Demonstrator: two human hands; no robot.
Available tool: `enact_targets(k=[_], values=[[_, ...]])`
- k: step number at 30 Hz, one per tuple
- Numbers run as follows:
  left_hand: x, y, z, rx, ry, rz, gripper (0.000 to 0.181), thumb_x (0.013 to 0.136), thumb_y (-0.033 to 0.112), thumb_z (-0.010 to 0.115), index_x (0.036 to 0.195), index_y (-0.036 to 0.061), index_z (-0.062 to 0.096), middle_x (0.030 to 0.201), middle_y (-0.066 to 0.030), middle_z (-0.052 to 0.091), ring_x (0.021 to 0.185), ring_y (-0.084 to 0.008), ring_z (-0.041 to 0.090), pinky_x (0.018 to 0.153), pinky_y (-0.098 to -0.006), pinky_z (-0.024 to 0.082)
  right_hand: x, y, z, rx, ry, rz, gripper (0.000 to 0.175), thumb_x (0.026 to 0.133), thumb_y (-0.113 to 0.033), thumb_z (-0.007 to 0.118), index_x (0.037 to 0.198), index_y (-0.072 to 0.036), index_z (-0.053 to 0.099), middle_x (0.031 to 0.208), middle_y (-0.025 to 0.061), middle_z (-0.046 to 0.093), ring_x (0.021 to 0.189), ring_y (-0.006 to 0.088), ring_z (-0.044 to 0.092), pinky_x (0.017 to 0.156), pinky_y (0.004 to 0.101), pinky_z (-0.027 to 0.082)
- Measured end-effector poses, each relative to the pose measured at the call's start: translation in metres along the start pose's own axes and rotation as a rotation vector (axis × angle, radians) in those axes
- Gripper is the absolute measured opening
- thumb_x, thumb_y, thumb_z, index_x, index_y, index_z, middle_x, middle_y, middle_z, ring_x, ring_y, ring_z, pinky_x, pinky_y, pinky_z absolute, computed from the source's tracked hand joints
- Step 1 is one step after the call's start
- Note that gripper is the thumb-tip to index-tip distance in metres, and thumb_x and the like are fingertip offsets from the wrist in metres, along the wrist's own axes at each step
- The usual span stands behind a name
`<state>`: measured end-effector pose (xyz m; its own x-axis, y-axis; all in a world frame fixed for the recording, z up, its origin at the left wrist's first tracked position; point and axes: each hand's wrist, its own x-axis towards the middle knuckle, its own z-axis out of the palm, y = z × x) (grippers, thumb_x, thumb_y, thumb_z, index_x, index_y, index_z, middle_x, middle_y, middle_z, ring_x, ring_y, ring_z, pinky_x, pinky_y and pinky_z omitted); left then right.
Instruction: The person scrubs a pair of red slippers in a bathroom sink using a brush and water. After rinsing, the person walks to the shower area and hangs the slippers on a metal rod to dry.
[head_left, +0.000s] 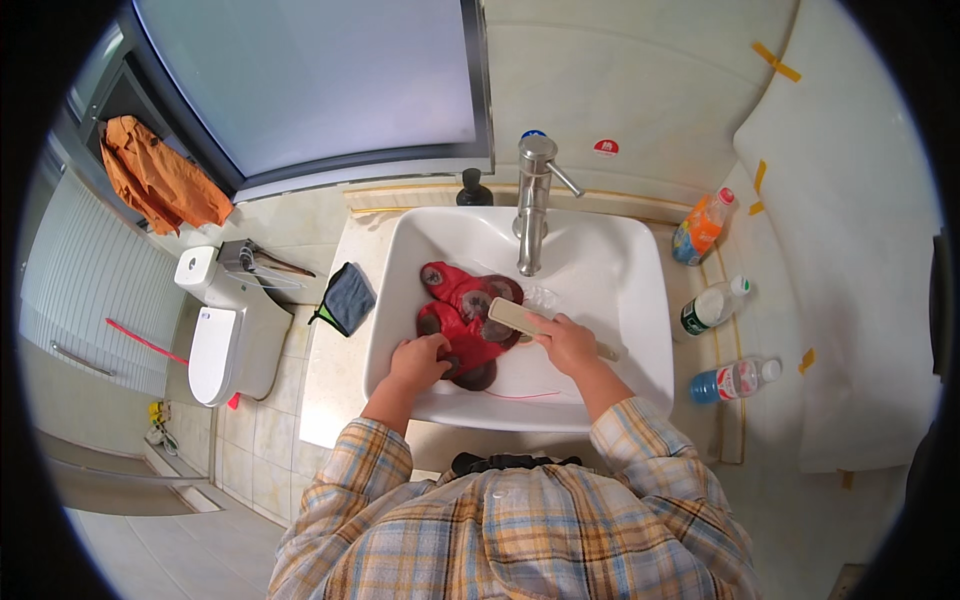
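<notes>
A wet red fabric item with several dark round patches lies bunched in the left half of the white washbasin. My left hand grips its near left edge, with the fingertips partly hidden by the folds. In my right hand is a beige scrubbing brush, its back facing up. The brush head is over the right side of the fabric, and the handle end shows beyond my palm; its bristles are hidden. A thin red thread rests on the basin floor near the front.
A metal faucet stands at the basin's back, beside a black-topped bottle. Three plastic bottles, orange, clear and blue, line the right ledge. Left are a grey cloth on the counter and a toilet.
</notes>
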<state>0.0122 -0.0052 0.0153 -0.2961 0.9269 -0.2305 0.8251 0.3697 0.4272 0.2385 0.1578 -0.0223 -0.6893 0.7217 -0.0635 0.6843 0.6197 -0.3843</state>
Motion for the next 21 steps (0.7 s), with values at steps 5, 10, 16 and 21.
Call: enact_targets(k=[5,10,16,21], values=[[-0.002,0.000,-0.002,-0.002,0.004,-0.012,0.026,0.067,0.018,0.068,0.090,0.0122,0.058,0.085,-0.0038,0.064,0.086,-0.0216,0.059,0.078,-0.0359,0.039,0.004,0.009,-0.010,-0.048,0.092,0.268,0.039,0.085,-0.027,0.050,0.123,-0.034,0.046,0.092,0.0068,0.056,0.081,0.0246,0.059,0.067,0.0383,0.047],[0.000,0.001,-0.001,-0.005,-0.001,0.001,0.025,0.067,0.018,0.068,0.089,0.0117,0.058,0.085,-0.0047,0.063,0.085,-0.0220,0.059,0.078,-0.0364,0.040,-0.003,-0.003,-0.010,0.043,0.064,0.027,0.037,0.085,-0.029,0.051,0.121,-0.033,0.048,0.090,0.0073,0.055,0.081,0.0251,0.059,0.068,0.0382,0.046],[-0.001,-0.002,0.001,-0.030,0.029,0.023,0.026,0.068,0.017,0.067,0.091,0.0114,0.058,0.086,-0.0048,0.063,0.085,-0.0229,0.059,0.077,-0.0365,0.040,0.003,-0.006,-0.003,0.018,-0.039,-0.002,0.035,0.084,-0.031,0.051,0.118,-0.040,0.049,0.091,0.0063,0.055,0.082,0.0248,0.059,0.070,0.0389,0.045],[-0.001,-0.001,0.002,-0.045,0.016,0.018,0.026,0.068,0.017,0.067,0.091,0.0116,0.058,0.085,-0.0047,0.063,0.085,-0.0230,0.059,0.077,-0.0365,0.040,0.008,0.007,-0.003,-0.003,0.017,0.184,0.036,0.084,-0.030,0.051,0.119,-0.037,0.049,0.094,0.0056,0.056,0.082,0.0240,0.059,0.069,0.0381,0.046]])
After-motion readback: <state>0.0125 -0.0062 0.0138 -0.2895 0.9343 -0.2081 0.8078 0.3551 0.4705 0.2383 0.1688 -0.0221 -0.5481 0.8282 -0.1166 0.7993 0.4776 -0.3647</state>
